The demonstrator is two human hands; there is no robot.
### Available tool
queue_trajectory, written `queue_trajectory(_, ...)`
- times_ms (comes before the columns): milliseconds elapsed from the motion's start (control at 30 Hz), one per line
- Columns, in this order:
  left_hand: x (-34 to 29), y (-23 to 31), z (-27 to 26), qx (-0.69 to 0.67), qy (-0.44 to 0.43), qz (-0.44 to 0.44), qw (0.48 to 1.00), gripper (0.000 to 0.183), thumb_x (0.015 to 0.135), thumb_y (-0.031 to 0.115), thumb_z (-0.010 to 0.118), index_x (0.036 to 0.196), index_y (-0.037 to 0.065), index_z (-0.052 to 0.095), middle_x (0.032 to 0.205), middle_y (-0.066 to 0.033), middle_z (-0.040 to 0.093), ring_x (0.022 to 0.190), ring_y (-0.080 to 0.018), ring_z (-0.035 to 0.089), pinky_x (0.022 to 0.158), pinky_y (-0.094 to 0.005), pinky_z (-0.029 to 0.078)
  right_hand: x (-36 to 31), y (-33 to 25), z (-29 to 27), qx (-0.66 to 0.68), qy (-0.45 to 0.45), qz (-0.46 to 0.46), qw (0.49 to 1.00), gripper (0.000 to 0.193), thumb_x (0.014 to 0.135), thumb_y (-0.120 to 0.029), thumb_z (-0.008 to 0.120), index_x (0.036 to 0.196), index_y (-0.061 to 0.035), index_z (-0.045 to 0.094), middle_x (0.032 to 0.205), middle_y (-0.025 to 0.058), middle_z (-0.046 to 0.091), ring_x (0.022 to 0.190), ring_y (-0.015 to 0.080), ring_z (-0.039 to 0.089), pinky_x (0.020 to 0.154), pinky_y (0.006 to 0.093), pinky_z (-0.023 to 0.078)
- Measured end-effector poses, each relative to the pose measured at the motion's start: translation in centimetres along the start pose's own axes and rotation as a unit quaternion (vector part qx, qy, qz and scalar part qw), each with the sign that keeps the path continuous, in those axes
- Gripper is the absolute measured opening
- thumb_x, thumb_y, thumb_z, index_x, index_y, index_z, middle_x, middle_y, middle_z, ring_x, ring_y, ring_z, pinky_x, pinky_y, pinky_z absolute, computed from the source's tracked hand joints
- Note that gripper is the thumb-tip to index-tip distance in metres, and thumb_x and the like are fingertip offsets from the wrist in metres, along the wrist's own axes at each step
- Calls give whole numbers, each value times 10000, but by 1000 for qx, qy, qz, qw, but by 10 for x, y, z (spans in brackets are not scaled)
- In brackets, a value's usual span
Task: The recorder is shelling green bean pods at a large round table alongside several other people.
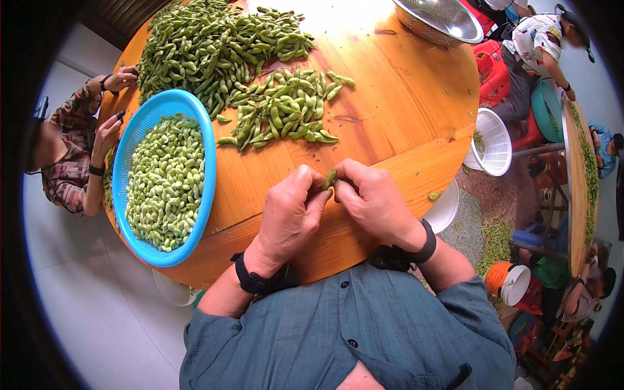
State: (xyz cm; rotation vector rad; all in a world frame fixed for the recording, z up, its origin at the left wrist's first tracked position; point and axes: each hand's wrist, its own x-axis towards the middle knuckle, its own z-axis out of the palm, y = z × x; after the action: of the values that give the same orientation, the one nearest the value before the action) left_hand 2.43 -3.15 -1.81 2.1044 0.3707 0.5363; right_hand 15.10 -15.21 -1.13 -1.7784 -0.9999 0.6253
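- Left hand (289, 211), centre of the frame: pinching a green pod (329, 178).
- Right hand (374, 198), just right of centre: fingertips closed on the same pod, above the table (403, 97).
- Blue basket (209, 172) of beans (166, 182): left.
- Large heap (208, 55) of pods: upper left; smaller heap (283, 114): upper centre.

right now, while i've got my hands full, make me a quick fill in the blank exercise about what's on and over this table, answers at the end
1. The round basket holding shelled beans is coloured ____.
2. The left hand and right hand both hold one pod coloured ____.
3. The big pile of pods lies on a wooden ____.
4. The basket stands to the ____ of both holding hands.

Missing words: blue; green; table; left.
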Motion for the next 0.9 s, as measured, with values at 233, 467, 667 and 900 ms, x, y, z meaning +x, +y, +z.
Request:
queue_trajectory(233, -1, -3, 0, -81, -13, -53, 995, 157, 866, 3, 713, 910, 3, 563, 761, -85, 610, 654, -198, 611, 609, -311, 492, 7, 12, 9, 14, 21, -72, 997, 95, 872, -32, 539, 921, 27, 595, 779, 256, 625, 722, 455, 622, 636, 489, 503)
queue_trajectory(467, 6, -5, -21, -380, -130, -302, 865, 149, 892, 47, 709, 971, 40, 583, 849, 16, 600, 679, -43, 532, 566, -203, 427, 7, 14, -4, 10, -30, -75, 997, 76, 871, -18, 543, 903, 30, 594, 758, 262, 619, 721, 451, 625, 630, 471, 506)
queue_trajectory(667, 3, -2, -9, -11, -57, -32, 998, 160, 841, 50, 729, 928, -8, 607, 816, -35, 587, 710, -120, 534, 583, -267, 433, 7, 11, -5, 2, -31, -74, 997, 63, 870, -23, 551, 869, 31, 583, 729, 263, 602, 698, 446, 618, 610, 460, 494)
queue_trajectory(900, 4, -3, -19, -312, -109, -278, 902, 86, 932, 118, 694, 965, 52, 652, 842, 9, 625, 707, -59, 556, 588, -207, 452, 4, 16, -3, -4, -33, -90, 995, 57, 864, -28, 576, 886, 15, 606, 681, 196, 582, 581, 295, 580, 560, 375, 455)
